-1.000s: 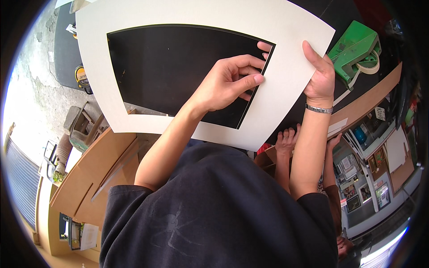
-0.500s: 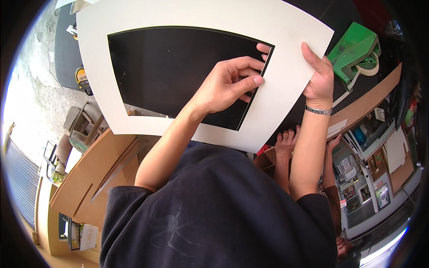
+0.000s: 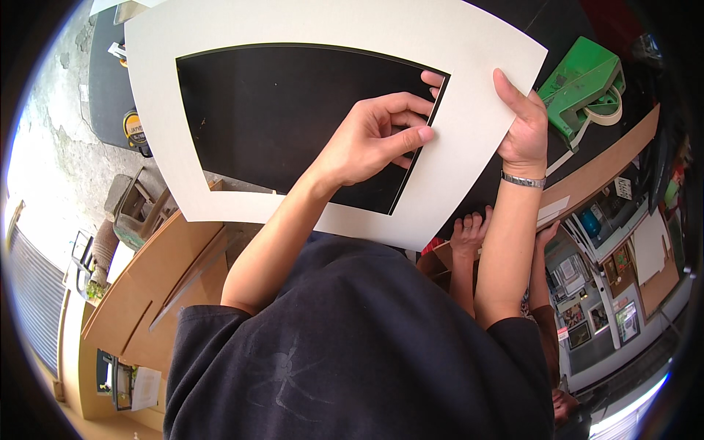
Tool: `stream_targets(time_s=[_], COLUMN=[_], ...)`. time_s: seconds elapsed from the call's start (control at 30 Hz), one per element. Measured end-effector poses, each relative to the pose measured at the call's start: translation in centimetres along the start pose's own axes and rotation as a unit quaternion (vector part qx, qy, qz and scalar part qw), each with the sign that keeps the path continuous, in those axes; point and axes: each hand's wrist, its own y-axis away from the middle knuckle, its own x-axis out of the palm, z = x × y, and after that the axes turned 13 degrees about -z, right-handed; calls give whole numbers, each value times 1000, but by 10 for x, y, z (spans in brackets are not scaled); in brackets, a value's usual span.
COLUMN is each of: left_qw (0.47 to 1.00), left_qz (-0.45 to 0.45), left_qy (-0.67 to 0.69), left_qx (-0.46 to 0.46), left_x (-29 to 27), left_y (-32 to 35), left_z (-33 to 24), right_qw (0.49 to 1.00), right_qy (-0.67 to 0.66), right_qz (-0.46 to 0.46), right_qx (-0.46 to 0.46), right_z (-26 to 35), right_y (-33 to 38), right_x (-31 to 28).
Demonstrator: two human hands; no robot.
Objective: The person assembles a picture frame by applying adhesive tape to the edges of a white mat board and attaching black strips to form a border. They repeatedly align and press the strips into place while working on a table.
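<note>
I hold a large white mat board [image 3: 469,110] with a rectangular window cut in it, up over a black tabletop [image 3: 279,110]. My left hand [image 3: 374,139] reaches through the window and pinches the window's right inner edge between thumb and fingers. My right hand [image 3: 521,125], a metal band at its wrist, grips the board's right outer edge, fingertips showing at the window's corner.
A green tape dispenser [image 3: 583,84] with a roll of pale tape [image 3: 607,114] lies on the table at the right. Another person's hands [image 3: 469,231] show below the board. Brown boards [image 3: 161,271] lean at lower left. A yellow-and-black object [image 3: 136,132] sits at the table's left edge.
Hardly anything differs: the mat board has shifted very slightly, and both hands keep the same hold on it.
</note>
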Motion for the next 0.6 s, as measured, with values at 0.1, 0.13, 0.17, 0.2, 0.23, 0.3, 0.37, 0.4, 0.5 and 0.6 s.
stream_targets(time_s=[0.1,0.13,0.17,0.2,0.23,0.3,0.37,0.4,0.5,0.6], left_qw=[1000,1000,1000,1000,1000,1000,1000,1000,1000,1000], left_qz=[0,-1,-2,-2,-3,-3,-3,-4,-5,-5], left_qy=[-1,-3,-6,-9,-12,-8,-5,-5,-6,2], left_qx=[3,3,3,4,4,4,3,3,2,-7], left_x=[0,0,0,0,1,0,1,1,1,1], left_y=[-1,-1,-1,-1,-1,-2,-2,-2,-3,-2], left_z=[0,0,-1,-1,-2,-1,0,0,-1,-3], right_qw=[1000,1000,1000,1000,1000,1000,1000,1000,1000,1000], right_qy=[-2,-3,-4,-6,-7,-9,-8,-8,-5,-3], right_qz=[3,4,3,2,1,-1,-3,-4,-6,-6], right_qx=[2,3,2,2,1,0,-2,-3,-5,-4], right_z=[1,1,1,1,0,1,1,2,2,3], right_y=[-1,-1,-1,-2,-2,-2,-2,-2,-2,-3], right_x=[-1,-1,-1,-1,-1,0,1,2,2,2])
